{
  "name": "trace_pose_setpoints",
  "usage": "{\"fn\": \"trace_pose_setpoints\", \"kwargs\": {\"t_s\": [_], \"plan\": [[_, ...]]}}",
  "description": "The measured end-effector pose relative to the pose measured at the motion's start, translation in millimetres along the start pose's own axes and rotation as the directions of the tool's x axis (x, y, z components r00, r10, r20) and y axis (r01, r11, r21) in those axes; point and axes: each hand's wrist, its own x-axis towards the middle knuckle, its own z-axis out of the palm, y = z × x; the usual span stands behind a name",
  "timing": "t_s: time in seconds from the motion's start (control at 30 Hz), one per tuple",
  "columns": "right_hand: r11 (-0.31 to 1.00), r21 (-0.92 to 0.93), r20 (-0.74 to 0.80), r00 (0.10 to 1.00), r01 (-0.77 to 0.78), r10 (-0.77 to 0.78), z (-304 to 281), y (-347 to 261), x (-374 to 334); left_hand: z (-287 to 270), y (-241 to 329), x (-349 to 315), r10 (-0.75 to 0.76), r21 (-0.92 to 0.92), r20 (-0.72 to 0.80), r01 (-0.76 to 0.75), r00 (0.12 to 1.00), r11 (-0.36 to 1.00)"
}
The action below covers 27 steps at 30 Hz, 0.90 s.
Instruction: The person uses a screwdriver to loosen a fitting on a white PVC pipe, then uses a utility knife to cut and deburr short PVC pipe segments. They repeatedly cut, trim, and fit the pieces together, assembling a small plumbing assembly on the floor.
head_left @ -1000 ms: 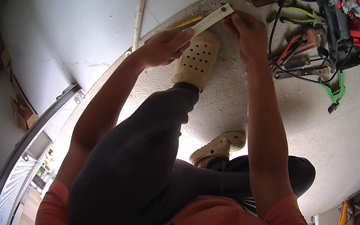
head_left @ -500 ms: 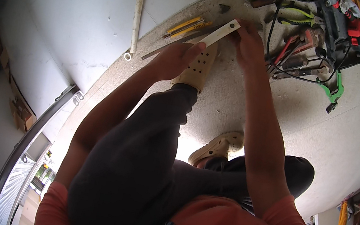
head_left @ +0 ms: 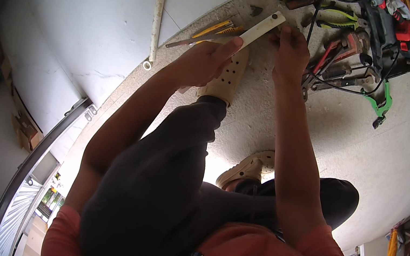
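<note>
My left hand (head_left: 202,64) is closed round a flat, pale strip (head_left: 257,31) with a round hole near its far end, thumb lying along its face. The strip slants up to the right above the toe of my beige clog (head_left: 232,75). Just right of its far end is my right hand (head_left: 292,55), fingers curled together; a small dark bit shows at the fingertips, too unclear to name. Under the strip, yellow-handled tools (head_left: 217,30) and a long thin metal blade (head_left: 190,43) lie on the floor.
At the upper right lie green-handled pliers (head_left: 339,19), a red pipe wrench (head_left: 342,48), a black cable (head_left: 311,31) and a green tool (head_left: 383,104). An elbowed white pipe (head_left: 158,15) rests on the pale tiles at upper left. A metal frame edge (head_left: 42,148) curves along the left.
The strip and my left hand have shifted slightly up and to the right. My right hand has moved slightly right and down, and now stands apart from the strip's far end.
</note>
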Motion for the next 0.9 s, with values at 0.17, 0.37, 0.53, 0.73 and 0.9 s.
{"fn": "trace_pose_setpoints", "kwargs": {"t_s": [0.17,0.37,0.53,0.73,0.9], "plan": [[0.971,-0.234,-0.151,0.985,0.047,-0.085,-42,-21,19,-18,20,-25,-0.058,0.01,0.117,0.057,0.991,0.998],[0.975,-0.209,-0.126,0.987,0.075,-0.103,-110,-33,8,5,36,-11,0.363,0.421,0.073,-0.359,0.929,0.833],[0.964,-0.266,-0.127,0.99,0.02,-0.056,-180,-61,-36,23,36,1,0.484,0.614,0.314,-0.564,0.817,0.553],[0.929,-0.362,-0.014,0.997,-0.074,0.073,-246,-119,-111,-32,12,29,0.575,0.624,-0.247,-0.326,0.78,0.71],[0.843,-0.537,-0.167,0.982,-0.015,-0.089,-279,-173,-155,-73,0,55,0.583,0.594,-0.497,-0.238,0.642,0.768]]}}
